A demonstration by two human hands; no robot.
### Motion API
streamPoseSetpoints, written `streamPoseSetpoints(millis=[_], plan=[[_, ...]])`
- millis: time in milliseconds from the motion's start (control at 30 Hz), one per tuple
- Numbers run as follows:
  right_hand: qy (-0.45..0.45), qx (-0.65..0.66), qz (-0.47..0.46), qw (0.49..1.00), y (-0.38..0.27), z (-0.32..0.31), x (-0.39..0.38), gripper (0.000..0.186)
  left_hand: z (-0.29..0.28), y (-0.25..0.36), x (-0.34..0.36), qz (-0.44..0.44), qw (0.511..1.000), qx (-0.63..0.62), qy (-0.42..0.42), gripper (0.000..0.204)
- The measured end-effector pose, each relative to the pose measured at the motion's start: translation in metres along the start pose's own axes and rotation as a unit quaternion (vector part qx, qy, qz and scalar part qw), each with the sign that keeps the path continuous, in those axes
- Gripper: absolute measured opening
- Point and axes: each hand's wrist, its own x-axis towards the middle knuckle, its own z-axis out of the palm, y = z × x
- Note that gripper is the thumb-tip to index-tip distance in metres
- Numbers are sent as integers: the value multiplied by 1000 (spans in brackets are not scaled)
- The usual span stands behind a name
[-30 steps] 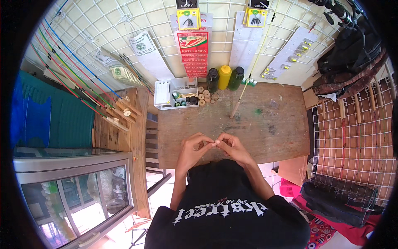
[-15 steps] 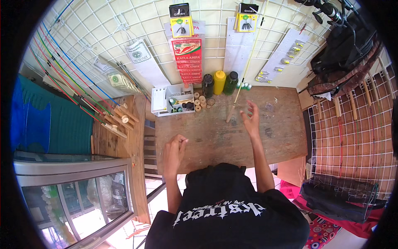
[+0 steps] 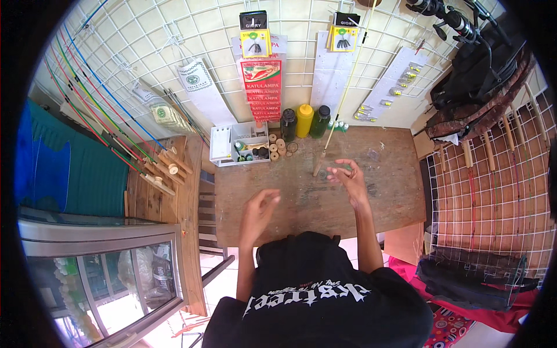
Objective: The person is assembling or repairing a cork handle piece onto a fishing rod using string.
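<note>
- The near edge of the worn brown counter (image 3: 394, 197) is overlapped in the middle by the person's black shirt (image 3: 307, 275).
- At near left, a grey-framed cabinet (image 3: 98, 236) is seen; pale and green things are shown behind its glass, too blurred to be named.
- The left hand (image 3: 259, 213) is held over the counter's near left part, its fingers loosely bent and close together; whether anything thin is pinched there cannot be told.
- The right hand (image 3: 353, 184) is held farther out, its fingers curved and parted from the thumb; the hands are set well apart, with brown wood seen between them.
- Just left of the right fingertips, the thin rod (image 3: 318, 165) is stood with its handle on the counter, its shaft slanted toward the wall.
- By the far left corner, a white divided tray (image 3: 221, 158) is placed; small bottles (image 3: 239, 146) and dark-topped jars (image 3: 263, 153) are held in its compartments.
- Right of it, tan round spools (image 3: 281, 143) are grouped.
- Along the far edge, a dark bottle (image 3: 288, 124), a yellow bottle (image 3: 304, 122) and a green bottle (image 3: 319, 123) are lined up.
- Behind, red packets (image 3: 261, 87) are hung on the white wire grid.
</note>
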Motion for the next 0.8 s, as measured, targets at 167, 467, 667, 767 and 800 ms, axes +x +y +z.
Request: streamPoseSetpoints(millis=[167,467,667,767,800], plan=[[-58,153,9,987,-43,28,-41,34,51,61,27,113,984,-129,-55,33],[-58,90,-19,994,-60,39,-55,26,57,58,45,110,958,-246,-102,28],[-6,89,-37,995,-56,23,-50,20,37,55,45,37,914,-402,-34,9],[-4,57,-70,996,-50,13,-48,18,31,49,46,38,867,-497,-10,10],[-4,57,-70,996,-52,9,-48,18,29,48,48,47,862,-504,22,9]])
